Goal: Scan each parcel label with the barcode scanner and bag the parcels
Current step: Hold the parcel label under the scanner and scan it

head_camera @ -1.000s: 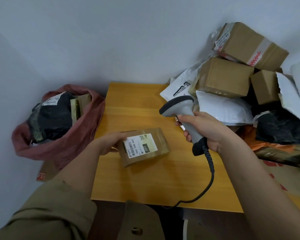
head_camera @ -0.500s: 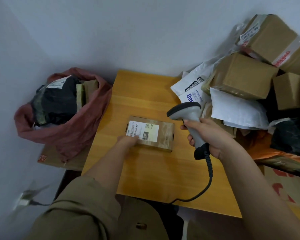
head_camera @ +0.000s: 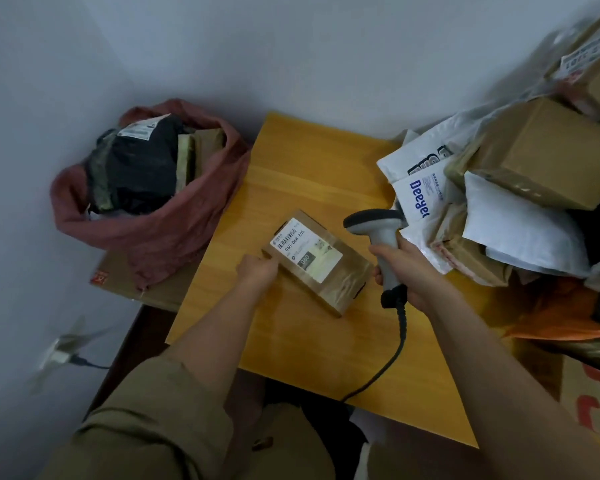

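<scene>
A small flat brown cardboard parcel (head_camera: pixel 317 263) lies label-up on the yellow wooden bench (head_camera: pixel 309 168), between the two hands. Its white shipping label (head_camera: pixel 305 249) faces the camera, barcode toward the far left corner.

Risks, as judged from this arrangement: the grey handheld barcode scanner (head_camera: pixel 378 244) has its head just beside the parcel's far right edge and pointing left, so the beam may strike the label at a shallow angle, or miss the barcode, and give no read. The glossy tape over the carton could add glare. The parcel is steadied at one corner only, so a nudge from the scanner could pivot it. The scanner's black coiled cable (head_camera: pixel 392 355) trails over the near bench edge and could snag. The heap of cardboard boxes and white mailers (head_camera: pixel 499 202) at right leans over the bench and might slide.

The left hand (head_camera: pixel 257 271) touches the parcel's near left corner with fingers curled; whether they pinch the edge or merely press it cannot be told. The right hand (head_camera: pixel 407 268) has its fingers wrapped firmly around the scanner's handle. The dusty-red cloth sack (head_camera: pixel 174 233), already holding parcels, sits left of the bench.
</scene>
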Tool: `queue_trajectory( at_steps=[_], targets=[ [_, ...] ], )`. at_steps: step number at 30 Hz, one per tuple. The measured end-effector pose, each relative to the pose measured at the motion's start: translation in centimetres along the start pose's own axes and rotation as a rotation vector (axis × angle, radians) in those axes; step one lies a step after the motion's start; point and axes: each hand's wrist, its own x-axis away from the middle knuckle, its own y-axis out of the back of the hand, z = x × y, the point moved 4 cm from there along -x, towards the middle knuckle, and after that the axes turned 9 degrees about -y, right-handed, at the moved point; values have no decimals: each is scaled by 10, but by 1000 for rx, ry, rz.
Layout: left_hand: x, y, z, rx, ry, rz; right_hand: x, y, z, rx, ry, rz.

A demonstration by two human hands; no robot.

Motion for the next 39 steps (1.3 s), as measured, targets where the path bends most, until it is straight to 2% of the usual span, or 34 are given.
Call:
queue_trajectory(
  at_steps=[2,6,10,13,17,25,30,33,39],
  targets=[
    [12,-12,15,171,136,121,-15,-7,-2,-8,-13,30],
    [23,-28,26,318,186,287,-29,-18,-26,-82,-116,81],
    [22,-31,20,540,316,404,-29,-23,-42,-96,-114,46],
    [20,-29,20,559,360,447,-29,-23,-44,-142,-118,21],
    [27,-27,21,416,351,524,-26,-23,-43,-112,-115,29],
    [40,-27,5,361,291,581,-16,-29,-35,-98,-102,32],
    [49,-16,2,405,303,511,-6,-31,-21,-95,-88,56],
    [51,-11,-3,525,305,462,4,-30,-7,-116,-85,71],
    [56,6,-11,591,261,361,43,-30,53,-119,36,105]
  ],
)
